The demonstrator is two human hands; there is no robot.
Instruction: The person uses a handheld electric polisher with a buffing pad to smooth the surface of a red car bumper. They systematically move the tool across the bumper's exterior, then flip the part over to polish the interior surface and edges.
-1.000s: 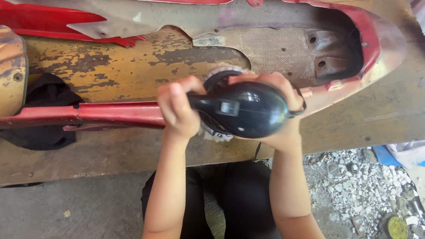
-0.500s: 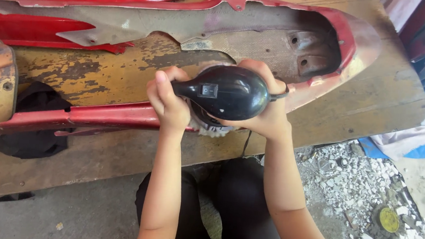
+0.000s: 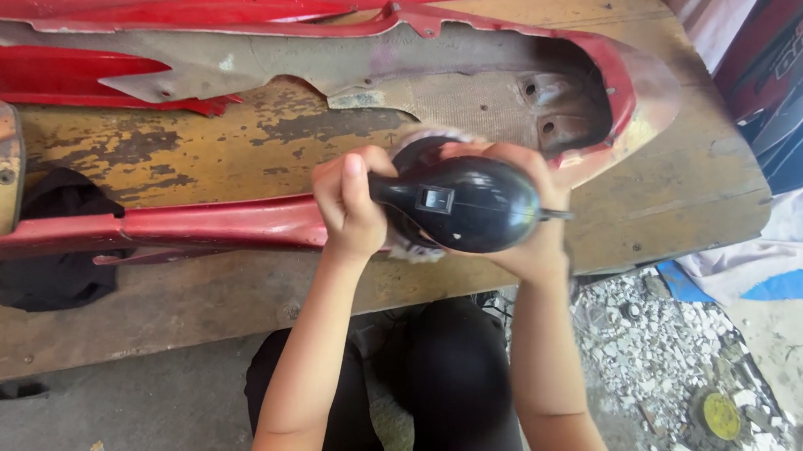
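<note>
I see the black sander (image 3: 464,204), centre frame, has shifted slightly along the red panel (image 3: 204,226) on the tabletop (image 3: 686,194) since 1 second ago, left hand (image 3: 351,203) fingers clamped on its handle, right hand (image 3: 527,244) fingers clamped on its body.

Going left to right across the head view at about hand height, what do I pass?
Black cloth → red panel edge → left hand → black power tool → right hand → wooden board → white and blue sheet.
</note>
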